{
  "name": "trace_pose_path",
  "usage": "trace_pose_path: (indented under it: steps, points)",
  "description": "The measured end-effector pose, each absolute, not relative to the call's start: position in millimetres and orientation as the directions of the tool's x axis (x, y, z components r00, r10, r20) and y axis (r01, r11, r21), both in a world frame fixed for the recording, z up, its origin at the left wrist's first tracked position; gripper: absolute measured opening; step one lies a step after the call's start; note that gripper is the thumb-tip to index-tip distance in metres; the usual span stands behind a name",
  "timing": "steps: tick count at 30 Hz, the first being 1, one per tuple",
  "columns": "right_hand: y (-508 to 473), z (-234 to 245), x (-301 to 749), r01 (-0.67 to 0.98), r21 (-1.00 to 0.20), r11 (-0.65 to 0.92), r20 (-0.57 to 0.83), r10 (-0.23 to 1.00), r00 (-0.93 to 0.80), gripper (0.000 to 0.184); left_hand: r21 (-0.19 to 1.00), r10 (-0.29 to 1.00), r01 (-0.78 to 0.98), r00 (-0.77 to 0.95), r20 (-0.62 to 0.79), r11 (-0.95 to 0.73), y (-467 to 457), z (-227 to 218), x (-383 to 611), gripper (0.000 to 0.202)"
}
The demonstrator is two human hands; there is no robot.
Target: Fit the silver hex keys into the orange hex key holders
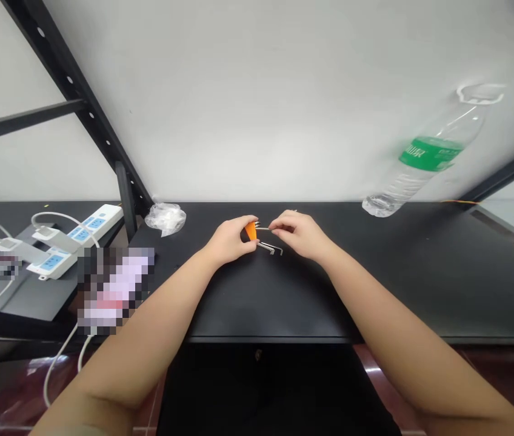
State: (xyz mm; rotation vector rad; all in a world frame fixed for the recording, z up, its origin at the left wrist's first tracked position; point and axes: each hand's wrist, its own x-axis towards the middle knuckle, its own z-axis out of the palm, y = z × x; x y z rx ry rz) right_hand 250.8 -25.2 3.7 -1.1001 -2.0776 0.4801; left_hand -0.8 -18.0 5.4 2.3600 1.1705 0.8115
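Notably, the left hand (pixel 230 240) is clamping its fingers (pixel 245 221) around an orange hex-key holder (pixel 250 231), while the right hand (pixel 297 233) is curving its fingers together at the end of a steel hex key (pixel 262 229) projecting from it; actual contact is hidden. Loose L-shaped hex keys (pixel 270 248) are lying just off the holder, around four o'clock, on the black tabletop (pixel 257 303). Both forearms are reaching forward, hands nearly touching. Risk: a slipping pinch could be dropping the key or knocking the loose ones apart. A clear water bottle (pixel 425 160) is sitting toward two o'clock; a power strip (pixel 75 239) is lying toward nine.
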Motion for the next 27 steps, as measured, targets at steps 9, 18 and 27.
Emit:
trace_pose_path:
  steps: [9, 18, 27]
  points:
    - [-31.4, 7.6, 246.0, 0.619, -0.457, 0.639, 0.476, 0.763, -0.437, 0.02, 0.503, 0.805, 0.634, 0.524, 0.279, -0.587, -21.2, 7.6, 3.0, 0.059]
    - [-33.3, 13.1, 241.0, 0.555, -0.519, 0.651, 0.386, 0.757, -0.527, 0.018, 0.582, 0.775, 0.553, 0.586, 0.237, -0.596, -27.5, 10.2, 11.7, 0.054]
    - [-30.9, 8.9, 240.4, 0.62, -0.616, 0.485, 0.293, 0.872, -0.392, 0.009, 0.639, 0.791, 0.503, 0.532, 0.301, -0.582, -25.2, 8.5, 6.8, 0.06]
